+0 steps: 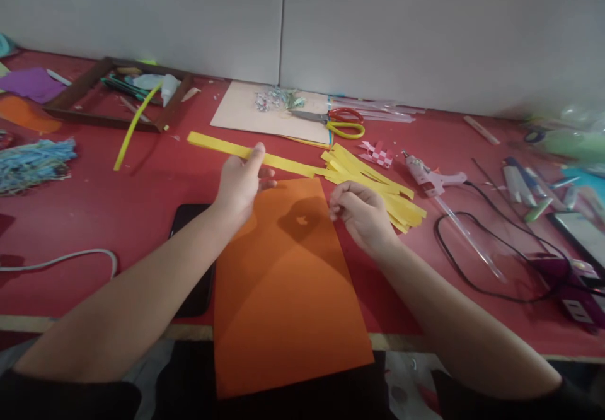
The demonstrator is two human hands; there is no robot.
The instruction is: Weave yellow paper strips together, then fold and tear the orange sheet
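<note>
My left hand (237, 183) is closed on a long yellow paper strip (212, 143), its thumb pressed over the middle. The strip slants above the far edge of an orange paper sheet (288, 300), and its right end reaches a fanned pile of yellow paper strips (366, 174). Beside the sheet's upper right edge, my right hand (362, 213) is curled with fingertips together; whatever they may hold is hidden. The sheet's near end overhangs the table's front edge. A dark phone (201, 297) lies partly under my left forearm.
Scissors (347, 123) lie on pale card (246, 108) near the wall. A pink glue gun (432, 177) with a black cord (439, 243) sits right, near a magenta power strip (576, 300). A brown wooden frame (113, 117) surrounds pens at left, near blue-green fringe (35, 164).
</note>
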